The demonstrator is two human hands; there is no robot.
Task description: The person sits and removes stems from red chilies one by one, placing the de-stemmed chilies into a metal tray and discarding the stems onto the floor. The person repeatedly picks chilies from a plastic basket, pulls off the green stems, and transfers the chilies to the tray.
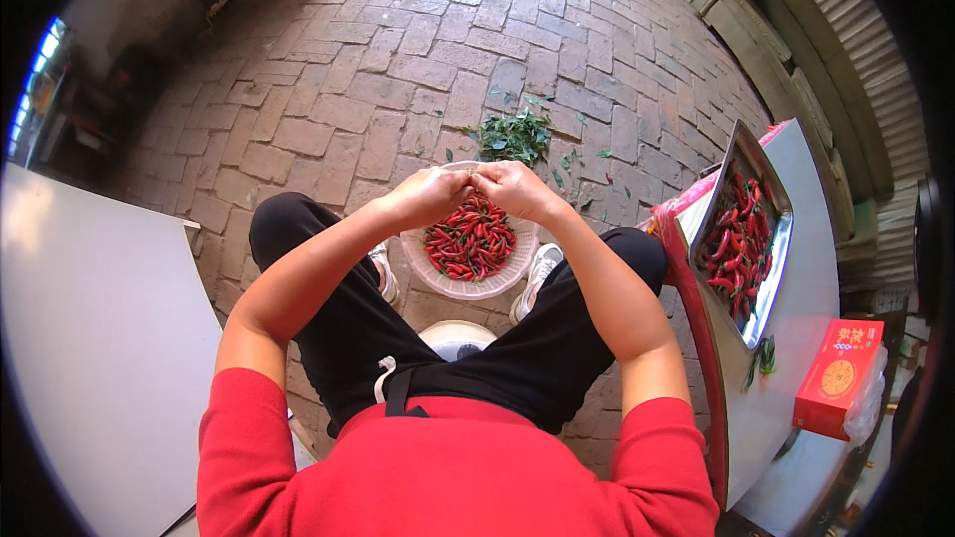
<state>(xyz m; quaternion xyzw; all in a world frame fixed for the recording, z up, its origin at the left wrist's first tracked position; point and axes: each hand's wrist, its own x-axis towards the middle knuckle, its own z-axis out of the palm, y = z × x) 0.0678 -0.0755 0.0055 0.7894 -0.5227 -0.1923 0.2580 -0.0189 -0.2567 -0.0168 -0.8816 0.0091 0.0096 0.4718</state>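
Observation:
My left hand (436, 192) and my right hand (515, 185) meet at the fingertips over the far part of a pale plastic basket (415, 257). The fingers of both are bent and pinched together; whatever lies between them is too small or hidden to make out. Red chili peppers (470, 242), some with green stems, fill the bottom of the basket, which sits on the floor between my shoes. Just beyond my hands, a heap of green leaves and stems (515, 138) lies on the bricks, with loose leaves scattered around it.
On my right stands a table (809, 239) bearing a metal tray (776, 291) of red chilies (739, 246), a green sprig (761, 364) and a red carton (839, 380). A white tabletop (104, 350) is at left. Behind the right table is a green sofa (783, 82).

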